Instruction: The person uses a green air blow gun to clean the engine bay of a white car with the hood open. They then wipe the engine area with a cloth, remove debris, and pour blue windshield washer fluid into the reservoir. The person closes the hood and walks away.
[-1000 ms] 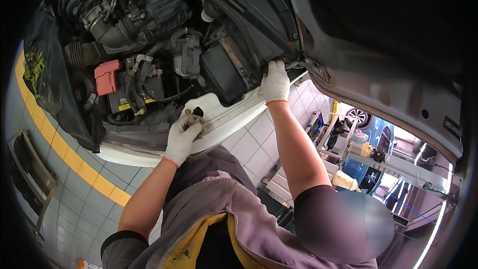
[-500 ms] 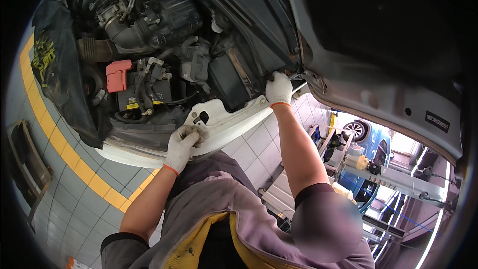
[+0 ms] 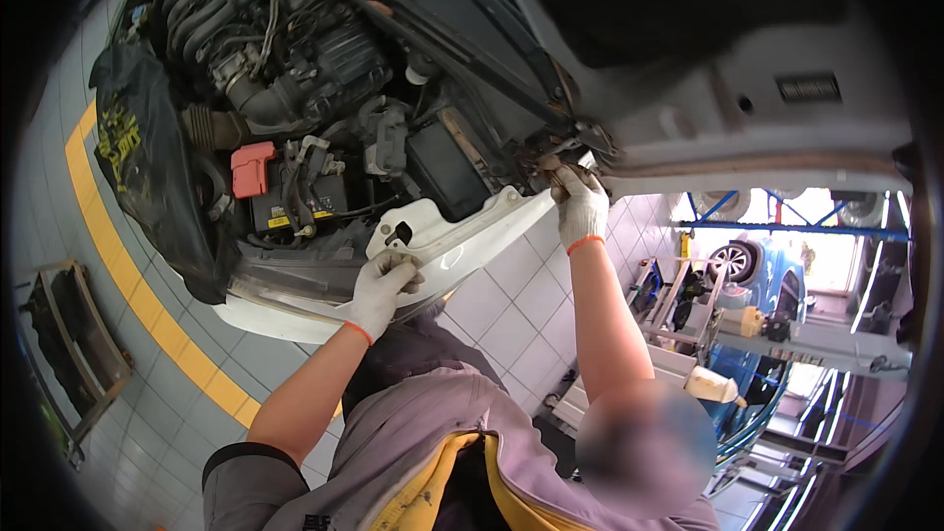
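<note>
A white fender (image 3: 472, 244) runs along the side of an open engine bay. My left hand (image 3: 382, 291), in a white knit glove with an orange cuff, is at the fender's front part, just below a cut-out in its upper flange. Its fingers are curled and pressed together; whatever they may hold is hidden. Farther along, my gloved right hand (image 3: 582, 203) reaches the fender's rear end, beside the hood hinge (image 3: 596, 142). Its fingers bend inward at the gap there, and I cannot make out what lies between them. The raised hood (image 3: 688, 138) stands over that corner.
A battery (image 3: 295, 199) with a red terminal cover (image 3: 253, 169) sits in the engine bay. A black cover (image 3: 147, 157) drapes over the car's front. A tool cart (image 3: 678, 305) and a blue car (image 3: 782, 280) are at the right, a frame-like rack (image 3: 79, 354) at the left.
My right hand has moved back toward the hinge, and more of its fingers show. My left hand stays against the fender. The whole view has shifted.
</note>
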Available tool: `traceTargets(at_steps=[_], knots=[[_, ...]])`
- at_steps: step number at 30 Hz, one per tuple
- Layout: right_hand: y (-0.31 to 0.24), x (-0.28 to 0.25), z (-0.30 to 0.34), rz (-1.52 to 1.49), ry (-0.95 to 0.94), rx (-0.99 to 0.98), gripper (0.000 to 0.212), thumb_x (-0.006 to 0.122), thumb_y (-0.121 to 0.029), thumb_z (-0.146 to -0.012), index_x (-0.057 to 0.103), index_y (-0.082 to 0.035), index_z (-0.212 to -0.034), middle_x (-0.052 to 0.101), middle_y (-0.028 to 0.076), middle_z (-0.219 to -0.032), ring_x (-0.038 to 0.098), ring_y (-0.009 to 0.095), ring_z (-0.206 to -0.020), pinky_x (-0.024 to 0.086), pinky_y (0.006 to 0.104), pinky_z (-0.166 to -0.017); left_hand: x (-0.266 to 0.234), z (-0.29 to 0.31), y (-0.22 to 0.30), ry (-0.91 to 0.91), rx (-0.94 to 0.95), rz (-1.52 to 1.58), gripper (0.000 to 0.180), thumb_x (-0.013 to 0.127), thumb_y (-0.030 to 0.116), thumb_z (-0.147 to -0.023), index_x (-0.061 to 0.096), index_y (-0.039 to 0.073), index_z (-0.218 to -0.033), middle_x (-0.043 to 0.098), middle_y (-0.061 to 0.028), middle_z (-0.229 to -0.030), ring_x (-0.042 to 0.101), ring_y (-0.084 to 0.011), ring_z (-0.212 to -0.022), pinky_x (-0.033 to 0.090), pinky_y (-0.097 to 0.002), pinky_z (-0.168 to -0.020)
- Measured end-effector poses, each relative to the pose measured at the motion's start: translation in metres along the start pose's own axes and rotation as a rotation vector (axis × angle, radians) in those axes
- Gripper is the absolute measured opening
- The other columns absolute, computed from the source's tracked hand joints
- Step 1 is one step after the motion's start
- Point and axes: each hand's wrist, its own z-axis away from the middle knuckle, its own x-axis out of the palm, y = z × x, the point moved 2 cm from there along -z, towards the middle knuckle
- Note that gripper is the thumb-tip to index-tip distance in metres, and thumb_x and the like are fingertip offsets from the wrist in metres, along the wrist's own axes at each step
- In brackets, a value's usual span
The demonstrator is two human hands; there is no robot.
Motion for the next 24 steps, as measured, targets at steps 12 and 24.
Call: traceTargets(at_steps=[12, 24], knots=[[0.002, -0.258, 0.197, -0.772, -0.053, -0.052, 0.008, 0.067, 0.0, -0.101, 0.067, -0.003, -0.108, 0.073, 0.009, -0.1, 0.071, 0.018, -0.096, 0.062, 0.0266, -0.079, 0.19, 0.065, -0.08, -0.316, -0.008, -0.355, 0.018, 0.063, 0.014, -0.102, 0.068, -0.001, -0.109, 0.071, -0.0088, -0.1, 0.068, -0.013, -0.088, 0.055, -0.0284, -0.079], [0.174, -0.688, 0.566, -1.011, 0.678, -0.001, 0.018, 0.073, -0.005, -0.098, 0.068, 0.001, -0.115, 0.074, 0.011, -0.1, 0.073, 0.019, -0.087, 0.058, 0.026, -0.068, 0.4, 0.265, -0.467, -0.855, -0.449, -0.873, 0.021, 0.064, 0.019, -0.104, 0.069, 0.0, -0.111, 0.072, -0.0094, -0.104, 0.068, -0.0147, -0.087, 0.056, -0.0301, -0.082]])
